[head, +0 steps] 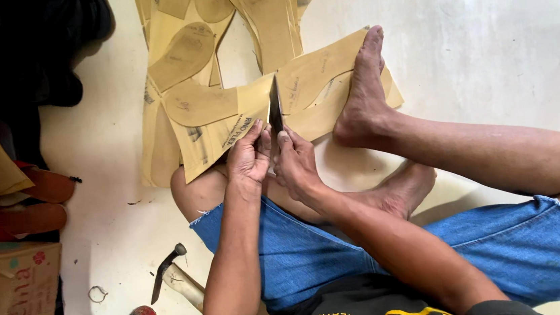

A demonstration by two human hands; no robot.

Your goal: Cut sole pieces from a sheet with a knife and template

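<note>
Nearest the lens: black shirt, blue denim shorts (315, 256), 2 forearms running up toward mid-frame. Right hand (296, 166) clenched around a dark knife (275, 107), blade upright, long axis near vertical, tip toward the top of the frame. Left hand (249, 157) just beside it, fingertips pinching the lower edge of a tan cardboard sheet (223, 125) marked with sole outlines. Sheet directly above both hands, spreading left and right, right end pinned under a bare foot (362, 96). Further out, more cut sheets (174, 25) at top centre; hammer (164, 265) lower left; cardboard box (15, 295) at left edge.
</note>
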